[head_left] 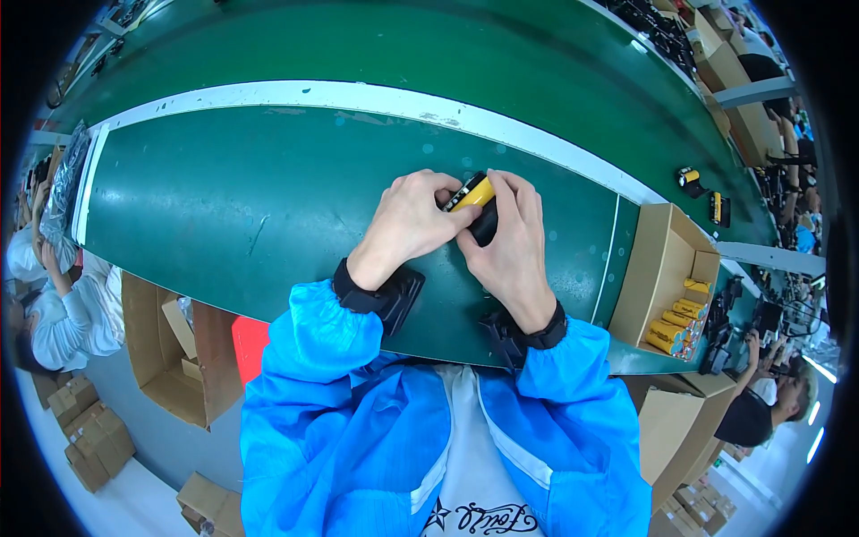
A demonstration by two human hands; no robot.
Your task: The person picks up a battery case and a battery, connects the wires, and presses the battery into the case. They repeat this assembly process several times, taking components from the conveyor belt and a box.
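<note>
In front of me, above the green bench, both hands hold a yellow cylindrical battery (481, 194) with black along its side. A dark black piece (485, 225) shows just below it, between my hands; whether the two are joined I cannot tell. My left hand (407, 219) grips the battery's left end with thumb and fingers. My right hand (512, 246) closes round its right side, thumb at the lower edge. The fingers hide part of the battery. Black bands with small dark units are strapped to both wrists.
An open cardboard box (646, 277) with several yellow cylindrical batteries (677, 324) stands at the bench's right. Beyond the white rail (376, 97) runs a green belt (447, 45) with two yellow-and-black pieces (689, 179). A cardboard box (165, 358) sits lower left. People work at both sides.
</note>
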